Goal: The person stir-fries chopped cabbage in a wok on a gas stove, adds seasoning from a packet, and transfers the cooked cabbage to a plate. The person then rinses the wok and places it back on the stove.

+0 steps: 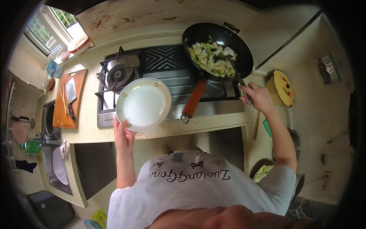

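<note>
My left hand [125, 134] grips the near-left rim of a white plate [144, 104], which has a patterned border and carries no food. The plate is held above the front of the gas stove, beside the left burner. In my right hand [258, 96] is the handle of a metal spatula [238, 74]. Its blade rests among chopped cabbage [210, 58] in a black wok [243, 48]. The wok sits on the right side of the stove, with its wooden handle [194, 98] pointing towards me. Cabbage partly hides the spatula's blade.
Left of the gas stove [165, 74], a cleaver [71, 91] and chopsticks [63, 98] lie on a wooden cutting board [58, 114]. The sink [51, 177] is farther left. A yellow lidded pot [281, 88] stands right of the wok, with more chopsticks [256, 126] nearer me.
</note>
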`<state>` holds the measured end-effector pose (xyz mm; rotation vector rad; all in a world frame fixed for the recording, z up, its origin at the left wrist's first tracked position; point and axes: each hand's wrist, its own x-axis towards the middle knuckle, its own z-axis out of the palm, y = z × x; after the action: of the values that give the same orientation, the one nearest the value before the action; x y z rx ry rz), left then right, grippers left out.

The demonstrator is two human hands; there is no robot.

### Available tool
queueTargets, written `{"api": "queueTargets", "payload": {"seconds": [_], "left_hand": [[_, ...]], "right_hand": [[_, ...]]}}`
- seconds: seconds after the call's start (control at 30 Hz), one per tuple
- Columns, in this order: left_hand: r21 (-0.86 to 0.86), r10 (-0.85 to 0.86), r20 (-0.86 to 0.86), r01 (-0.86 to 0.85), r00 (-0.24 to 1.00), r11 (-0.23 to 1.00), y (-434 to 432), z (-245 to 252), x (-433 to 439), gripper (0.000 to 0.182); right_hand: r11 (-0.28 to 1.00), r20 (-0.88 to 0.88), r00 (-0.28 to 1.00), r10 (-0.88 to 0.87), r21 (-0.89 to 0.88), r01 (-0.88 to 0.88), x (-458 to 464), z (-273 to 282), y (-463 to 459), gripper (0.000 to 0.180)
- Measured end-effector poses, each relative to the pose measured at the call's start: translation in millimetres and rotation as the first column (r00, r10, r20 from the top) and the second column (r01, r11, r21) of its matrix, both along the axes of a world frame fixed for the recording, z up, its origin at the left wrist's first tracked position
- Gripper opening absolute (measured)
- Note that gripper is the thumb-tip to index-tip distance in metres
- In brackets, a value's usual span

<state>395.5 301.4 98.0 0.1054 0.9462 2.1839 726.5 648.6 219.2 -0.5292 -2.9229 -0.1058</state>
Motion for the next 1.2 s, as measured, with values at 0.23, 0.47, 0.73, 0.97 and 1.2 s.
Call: {"api": "queueTargets", "payload": {"seconds": [0.23,0.47,0.73,0.97,1.2], "left_hand": [[-0.019,0.024,-0.060,-0.025,0.998,1.000,25,9,16,0.048],[-0.006,0.002,-0.012,-0.002,1.000,1.000,48,2,18,0.054],[-0.008,0.040,-0.057,-0.040,0.998,0.999,58,0,26,0.049],[-0.039,0.024,-0.003,-0.024,1.000,0.999,69,8,42,0.054],[-0.047,0.006,-0.028,-0.007,1.000,0.999,71,13,46,0.053]], "right_hand": [[0.930,-0.040,0.996,-0.082,-0.361,0.062,-9,114,-1,0.021],[0.897,-0.091,0.996,0.025,-0.437,-0.062,-35,110,-3,0.019],[0.689,-0.275,0.750,-0.602,-0.654,0.313,-24,132,109,0.022],[0.460,-0.339,0.510,-0.791,-0.879,0.129,-58,65,139,0.026],[0.710,-0.320,0.859,-0.399,-0.701,0.068,-65,96,106,0.024]]}}
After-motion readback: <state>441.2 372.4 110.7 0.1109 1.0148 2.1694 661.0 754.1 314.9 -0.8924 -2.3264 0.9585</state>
